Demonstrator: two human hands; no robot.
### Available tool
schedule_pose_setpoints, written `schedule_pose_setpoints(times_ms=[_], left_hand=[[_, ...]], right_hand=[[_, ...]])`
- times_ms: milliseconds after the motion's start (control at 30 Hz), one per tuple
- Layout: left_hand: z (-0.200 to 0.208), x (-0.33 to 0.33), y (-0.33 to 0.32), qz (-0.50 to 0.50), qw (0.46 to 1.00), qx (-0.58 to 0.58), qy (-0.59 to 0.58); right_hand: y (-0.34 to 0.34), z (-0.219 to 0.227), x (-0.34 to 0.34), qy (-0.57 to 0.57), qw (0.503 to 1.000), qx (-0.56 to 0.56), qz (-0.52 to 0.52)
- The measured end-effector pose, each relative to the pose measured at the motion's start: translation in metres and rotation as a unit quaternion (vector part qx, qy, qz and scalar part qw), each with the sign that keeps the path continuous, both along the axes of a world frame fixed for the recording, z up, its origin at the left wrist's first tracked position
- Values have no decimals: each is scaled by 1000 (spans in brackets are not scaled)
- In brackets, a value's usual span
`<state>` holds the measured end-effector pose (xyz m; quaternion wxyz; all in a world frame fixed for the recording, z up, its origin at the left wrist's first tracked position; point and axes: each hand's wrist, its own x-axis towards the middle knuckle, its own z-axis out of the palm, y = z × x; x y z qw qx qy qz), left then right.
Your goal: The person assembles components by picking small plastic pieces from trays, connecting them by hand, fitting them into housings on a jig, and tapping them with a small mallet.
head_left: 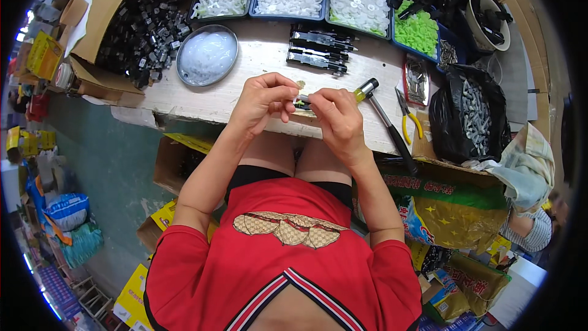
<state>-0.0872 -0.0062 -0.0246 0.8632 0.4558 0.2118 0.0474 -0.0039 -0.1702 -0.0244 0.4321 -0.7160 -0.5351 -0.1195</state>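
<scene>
Red shirt [288, 199]: yours.
Dark part [302, 103]: crosswise, nearer your right fingers [323, 104], which pinch it.
Left fingers [280, 93]: can't tell.

Row of red characters [418, 187] — on green-and-gold sack [456, 216]; more large characters — on gold bag [474, 279] below it.

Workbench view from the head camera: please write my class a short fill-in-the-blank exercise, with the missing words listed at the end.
1. The pliers have ____ handles.
2. The hammer lies nearer the person's ____ hand.
3. The round dish lies to the ____ of the hammer.
4. The plastic bag filled with grey parts is ____.

Missing words: yellow; right; left; black.
</scene>
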Motion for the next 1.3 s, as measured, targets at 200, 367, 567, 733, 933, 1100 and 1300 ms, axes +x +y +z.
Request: schedule_pose_setpoints(times_ms=[200, 367, 567, 733, 933, 1100, 1300], left_hand=[[3, -1, -1, -21, 999, 6, 28], [-8, -8, -8, 71, 935, 347, -8], [-30, -10, -10, 54, 769, 634, -63], [-42, -4, -18, 61, 731, 678, -44], [-43, -1, -17, 57, 746, 662, -32], [-44, -2, -17, 57, 751, 657, -31], [-43, -3, -19, 62, 755, 652, -31]], right_hand=[[-10, -2, 4, 47, 998, -23, -18], [-31, -6, 9, 283, 957, -55, -28], [-41, -17, 11, 456, 887, -59, -48], [-38, -16, 13, 431, 897, -88, -48], [-31, -15, 15, 377, 918, -118, -36], [-25, -21, 18, 353, 928, -122, -21], [-25, -32, 20, 371, 921, -114, -22]])
